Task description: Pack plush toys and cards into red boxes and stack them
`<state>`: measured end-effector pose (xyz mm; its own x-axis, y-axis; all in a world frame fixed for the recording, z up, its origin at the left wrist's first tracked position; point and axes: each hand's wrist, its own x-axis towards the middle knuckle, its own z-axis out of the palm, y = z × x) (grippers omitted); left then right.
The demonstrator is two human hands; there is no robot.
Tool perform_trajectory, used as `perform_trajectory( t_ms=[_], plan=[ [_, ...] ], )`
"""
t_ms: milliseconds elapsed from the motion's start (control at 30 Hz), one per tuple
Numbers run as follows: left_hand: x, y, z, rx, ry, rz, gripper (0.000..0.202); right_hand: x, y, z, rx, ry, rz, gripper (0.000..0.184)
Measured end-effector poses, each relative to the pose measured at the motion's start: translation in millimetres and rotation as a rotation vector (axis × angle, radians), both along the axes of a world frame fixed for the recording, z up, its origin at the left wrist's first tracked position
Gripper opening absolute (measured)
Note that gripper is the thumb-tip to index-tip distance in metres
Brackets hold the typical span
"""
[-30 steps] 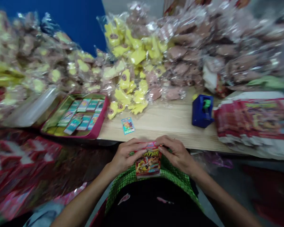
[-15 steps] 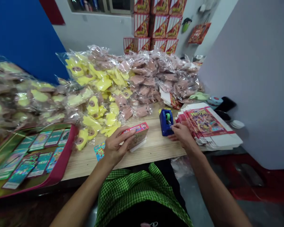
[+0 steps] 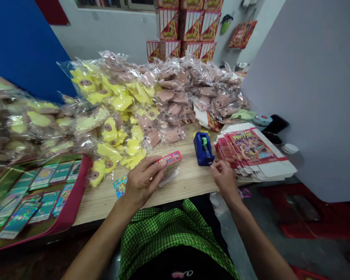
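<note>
A wooden table [image 3: 181,182] runs across in front of both hands, with heaps of bagged yellow and pink toys [image 3: 163,101] beyond the left hand [image 3: 141,181]. Past the right hand [image 3: 224,177] lies a stack of flat printed cartons [image 3: 251,149], and left of the left hand sits a pink-rimmed tray [image 3: 76,190] of cards. The left hand curls around a small red carton [image 3: 169,163], fingers across its near end. The right hand's fingertips [image 3: 217,165] pinch together just beside a blue tape dispenser [image 3: 203,149], though whether they grip anything cannot be told. A small shiny card [image 3: 120,186] lies just left of the left hand
</note>
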<state>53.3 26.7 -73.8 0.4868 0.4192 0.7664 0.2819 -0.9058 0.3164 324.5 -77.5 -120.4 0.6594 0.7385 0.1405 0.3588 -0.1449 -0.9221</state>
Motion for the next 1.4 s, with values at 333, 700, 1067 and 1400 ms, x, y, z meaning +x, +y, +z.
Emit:
perform_trajectory(
  t_ms=[333, 700, 1067, 1400],
  plan=[
    [1.7, -4.0, -2.0, 0.048, 0.003, 0.000, 0.015, -95.1, 5.9, 77.4, 0.119, 0.393, 0.560, 0.036],
    [-0.4, -3.2, 1.7, -0.027, 0.013, -0.063, 0.023, -121.7, 36.5, 62.4, 0.149, 0.493, 0.525, 0.087],
    [-5.3, -5.3, 13.9, -0.179, -0.045, -0.168, 0.028, -116.4, 38.1, 50.5, 0.077, 0.226, 0.604, 0.090],
    [-17.4, -34.8, -40.1, -0.748, -0.081, 0.414, 0.026, -50.5, 55.6, 57.7, -0.055, -0.125, 0.450, 0.045]
  ],
)
